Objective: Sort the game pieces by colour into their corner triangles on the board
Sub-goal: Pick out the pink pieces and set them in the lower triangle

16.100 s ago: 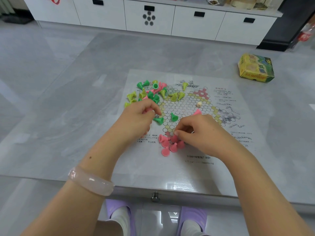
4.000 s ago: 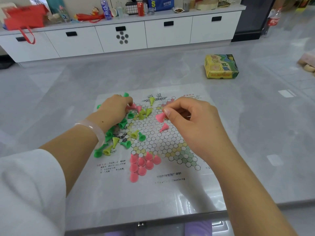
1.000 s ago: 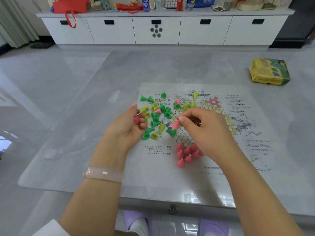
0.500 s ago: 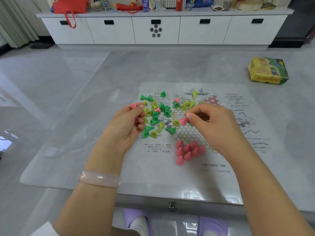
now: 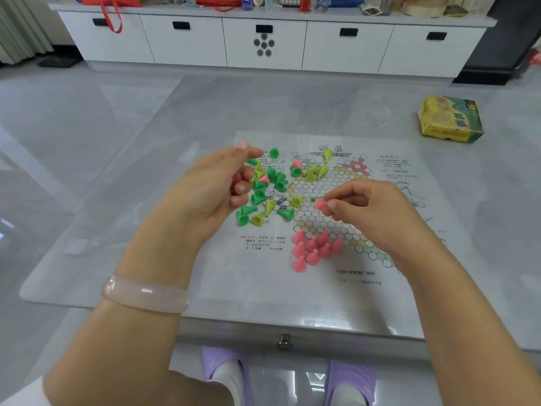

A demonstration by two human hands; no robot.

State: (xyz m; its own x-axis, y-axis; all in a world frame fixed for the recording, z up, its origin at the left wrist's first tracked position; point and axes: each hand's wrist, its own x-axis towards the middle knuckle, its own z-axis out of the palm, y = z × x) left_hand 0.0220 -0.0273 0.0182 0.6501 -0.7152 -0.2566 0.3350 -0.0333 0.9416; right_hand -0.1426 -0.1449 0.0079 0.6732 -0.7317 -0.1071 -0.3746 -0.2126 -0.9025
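Since half a second ago, pink piece (image 5: 320,204) has been carried lower, pinched in right hand (image 5: 369,212) above board (image 5: 330,227). Left hand (image 5: 216,189) is curled, pink glimpsed inside. Light, rigid, likely slippery: best pinched at the narrow tip.

- Left hand (image 5: 210,189) raised, palm turned inward, fingers curled.
- Right hand (image 5: 371,209) pinches a pink piece (image 5: 320,204) between thumb and fingertips.
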